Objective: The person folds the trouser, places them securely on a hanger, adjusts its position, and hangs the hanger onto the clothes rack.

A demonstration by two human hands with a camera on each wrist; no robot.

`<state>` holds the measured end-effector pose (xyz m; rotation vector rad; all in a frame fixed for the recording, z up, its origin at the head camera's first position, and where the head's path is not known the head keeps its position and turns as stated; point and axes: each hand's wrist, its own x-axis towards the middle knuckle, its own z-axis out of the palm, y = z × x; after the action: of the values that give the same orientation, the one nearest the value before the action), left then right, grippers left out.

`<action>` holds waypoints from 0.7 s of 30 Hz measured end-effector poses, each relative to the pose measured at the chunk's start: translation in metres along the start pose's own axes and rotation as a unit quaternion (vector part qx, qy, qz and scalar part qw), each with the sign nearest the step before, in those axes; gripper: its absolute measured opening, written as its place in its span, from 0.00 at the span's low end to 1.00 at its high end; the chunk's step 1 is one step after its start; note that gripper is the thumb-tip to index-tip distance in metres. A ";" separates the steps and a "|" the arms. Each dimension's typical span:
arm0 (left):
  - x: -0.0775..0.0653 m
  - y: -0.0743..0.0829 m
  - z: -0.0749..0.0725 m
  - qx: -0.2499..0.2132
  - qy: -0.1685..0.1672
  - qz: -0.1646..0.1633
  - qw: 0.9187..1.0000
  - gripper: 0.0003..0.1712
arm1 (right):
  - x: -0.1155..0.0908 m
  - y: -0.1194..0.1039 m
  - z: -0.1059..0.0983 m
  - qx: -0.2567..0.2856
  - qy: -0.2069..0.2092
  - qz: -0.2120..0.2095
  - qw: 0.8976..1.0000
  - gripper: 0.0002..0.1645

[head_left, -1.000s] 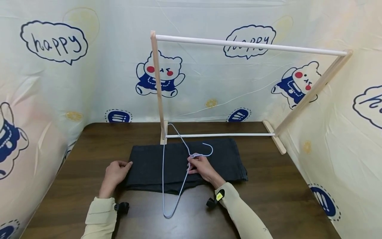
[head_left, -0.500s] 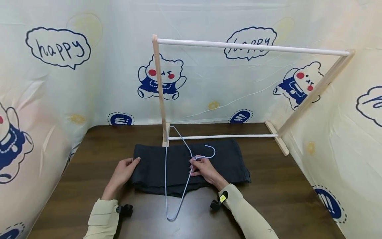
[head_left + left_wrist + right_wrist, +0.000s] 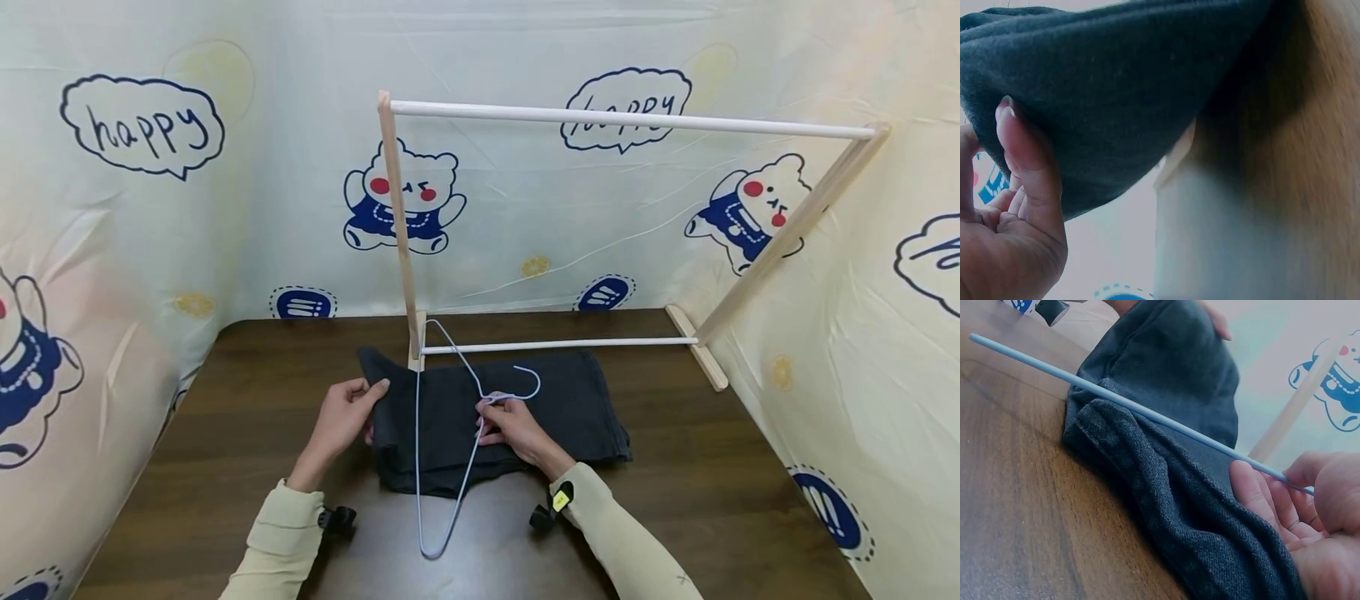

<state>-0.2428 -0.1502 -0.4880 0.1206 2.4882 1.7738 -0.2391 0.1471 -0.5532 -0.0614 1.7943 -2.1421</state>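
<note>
Folded black trousers (image 3: pixel 558 412) lie across the table in the head view. My left hand (image 3: pixel 345 421) pinches their left end, thumb on top, and holds that end raised and bent inward; the left wrist view shows the lifted cloth (image 3: pixel 1116 94) off the wood. My right hand (image 3: pixel 517 425) pinches a pale wire hanger (image 3: pixel 417 467) just below its hook. The hanger is held turned sideways over the trousers, its hook pointing right and its long bar on the left. In the right wrist view, the bar (image 3: pixel 1166 420) crosses in front of the lifted end.
Behind the trousers stands a wooden rack with a white top rail (image 3: pixel 630 119) and a lower white rail (image 3: pixel 562 342). Its right foot (image 3: pixel 696 348) rests on the brown table (image 3: pixel 225 433). A printed curtain (image 3: pixel 285 208) encloses the back and sides.
My left hand has moved right and upward with the trousers' left end, which was lying flat and is now lifted and turned inward. The right hand and hanger have hardly moved.
</note>
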 end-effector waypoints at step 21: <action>0.004 0.015 0.064 0.013 -0.094 0.031 0.995 0.21 | 0.000 -0.003 0.001 -0.002 0.001 0.008 1.000 0.06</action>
<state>-0.2391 -0.0845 -0.4951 0.3527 2.3993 1.6678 -0.2391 0.1468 -0.5506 -0.0465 1.7943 -2.1293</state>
